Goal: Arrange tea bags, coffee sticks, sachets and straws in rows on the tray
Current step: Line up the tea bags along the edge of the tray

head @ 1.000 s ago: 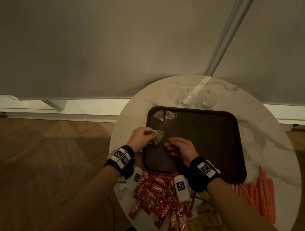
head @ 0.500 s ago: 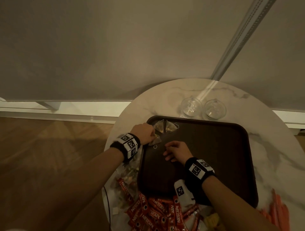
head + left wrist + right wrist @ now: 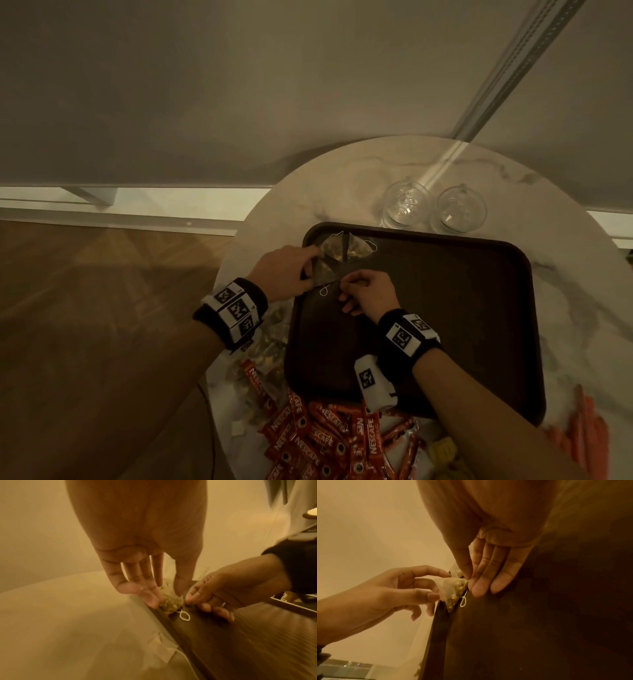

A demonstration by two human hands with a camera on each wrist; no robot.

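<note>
1. The left hand (image 3: 286, 270) pinches a pyramid tea bag (image 3: 322, 274) between thumb and fingers, at the far-left corner of the dark tray (image 3: 479, 308), right over the tray's left rim.
2. The right hand (image 3: 368, 296) meets the same tea bag from the other side; in the right wrist view its thumb and forefinger pinch the bag's corner where the string starts, the other fingers (image 3: 501, 580) nearly straight and pointing down at the tray.
3. A white loop of string (image 3: 184, 616) hangs from the bag and lies on the tray floor just beside the fingertips.
4. Two more tea bags (image 3: 346, 248) lie side by side in the tray's far-left corner, just beyond the held one.
5. The tray sits on a round marble worktop (image 3: 582, 308).
6. Red coffee sticks (image 3: 325, 435) lie heaped on the worktop at the tray's near edge, with loose tea bags (image 3: 270, 346) to the left of the tray under the left wrist.
7. Orange straws (image 3: 589, 435) lie at the near right, and yellow sachets (image 3: 443, 452) sit near the right forearm.
8. Two clear glasses (image 3: 433, 205) stand beyond the tray's far edge.
</note>
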